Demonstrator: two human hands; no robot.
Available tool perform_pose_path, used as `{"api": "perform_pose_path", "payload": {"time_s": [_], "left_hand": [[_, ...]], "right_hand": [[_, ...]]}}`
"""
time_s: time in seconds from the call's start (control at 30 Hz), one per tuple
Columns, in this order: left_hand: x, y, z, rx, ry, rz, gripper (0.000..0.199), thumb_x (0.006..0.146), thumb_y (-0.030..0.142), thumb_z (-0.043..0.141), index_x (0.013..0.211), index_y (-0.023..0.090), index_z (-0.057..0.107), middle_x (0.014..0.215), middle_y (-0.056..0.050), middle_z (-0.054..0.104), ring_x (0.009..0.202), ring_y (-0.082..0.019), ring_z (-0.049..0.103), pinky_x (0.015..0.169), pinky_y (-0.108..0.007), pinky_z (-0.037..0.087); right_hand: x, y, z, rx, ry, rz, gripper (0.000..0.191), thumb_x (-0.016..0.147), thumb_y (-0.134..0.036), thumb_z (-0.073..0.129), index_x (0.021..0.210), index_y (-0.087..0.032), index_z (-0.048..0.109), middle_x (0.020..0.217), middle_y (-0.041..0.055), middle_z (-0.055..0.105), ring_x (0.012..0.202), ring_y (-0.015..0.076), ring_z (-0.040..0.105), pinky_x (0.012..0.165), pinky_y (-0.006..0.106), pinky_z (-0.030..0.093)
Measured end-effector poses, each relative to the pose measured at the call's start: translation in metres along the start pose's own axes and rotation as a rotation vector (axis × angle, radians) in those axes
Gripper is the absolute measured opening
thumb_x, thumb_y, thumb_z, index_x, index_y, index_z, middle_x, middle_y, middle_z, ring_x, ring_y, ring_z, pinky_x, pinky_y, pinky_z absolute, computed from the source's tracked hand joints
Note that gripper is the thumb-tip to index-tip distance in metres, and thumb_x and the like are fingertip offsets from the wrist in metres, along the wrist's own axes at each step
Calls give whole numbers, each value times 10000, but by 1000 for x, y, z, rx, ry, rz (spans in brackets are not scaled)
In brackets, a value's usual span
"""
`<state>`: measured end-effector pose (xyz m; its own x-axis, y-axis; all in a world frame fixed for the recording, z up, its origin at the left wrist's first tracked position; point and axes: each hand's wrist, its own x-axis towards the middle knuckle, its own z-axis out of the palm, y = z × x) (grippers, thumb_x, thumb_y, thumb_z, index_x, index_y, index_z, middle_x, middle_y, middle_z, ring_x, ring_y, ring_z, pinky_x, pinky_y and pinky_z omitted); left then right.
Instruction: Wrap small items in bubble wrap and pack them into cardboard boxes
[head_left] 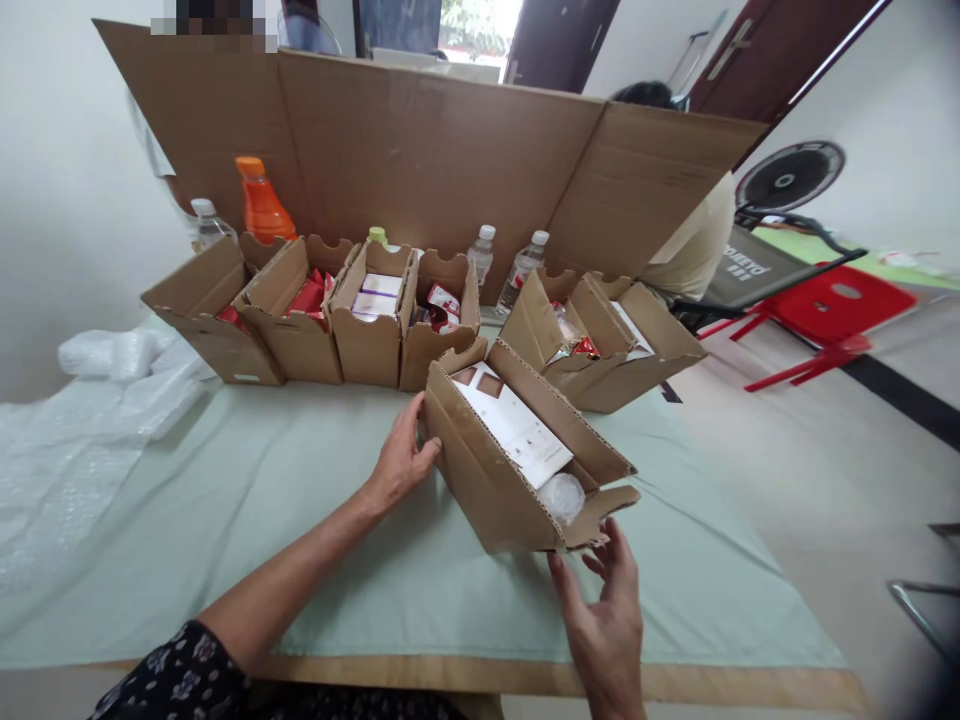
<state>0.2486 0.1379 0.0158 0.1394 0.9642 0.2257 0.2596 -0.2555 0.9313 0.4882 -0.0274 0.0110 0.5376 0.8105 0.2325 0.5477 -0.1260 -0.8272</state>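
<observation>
- Nearest the camera, a dark flowered sleeve (176, 675) crosses the near edge of the bench, toward its left corner.
- The bench (285, 560) wears a pale green cloth, with bare wood showing along the near edge.
- A folded cardboard panel (420, 140) stands upright along the far edge.
- Bubble wrap (112, 420) lies heaped over the left edge.
- Four open boxes (367, 350) stand side by side toward the far left corner; a pair of boxes (592, 385) sits at the far right corner.
- The held box (472, 470) is right of the bench's middle, angled toward the near right corner — whether its base touches the cloth, I cannot tell.
- The left hand (401, 455) grasps its far left end; the right hand (604, 600) grips its near end, thumb below and fingers at the flap.
- An orange bottle (264, 205) stands near the far left corner.
- Inside the held box: a white carton (514, 425) — and, smaller, a clear-wrapped bundle (562, 497).
</observation>
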Motion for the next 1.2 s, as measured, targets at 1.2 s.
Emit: {"api": "perform_pose_path", "payload": {"time_s": [1.2], "left_hand": [[-33, -39, 63, 50, -301, 265, 989, 753, 224, 655, 1644, 198, 225, 1704, -182, 248, 1565, -379, 276, 1254, -605, 295]], "right_hand": [[62, 32, 32, 134, -217, 106, 512, 710, -623, 781, 974, -210, 634, 933, 133, 794, 832, 297, 778, 709, 384, 627]]}}
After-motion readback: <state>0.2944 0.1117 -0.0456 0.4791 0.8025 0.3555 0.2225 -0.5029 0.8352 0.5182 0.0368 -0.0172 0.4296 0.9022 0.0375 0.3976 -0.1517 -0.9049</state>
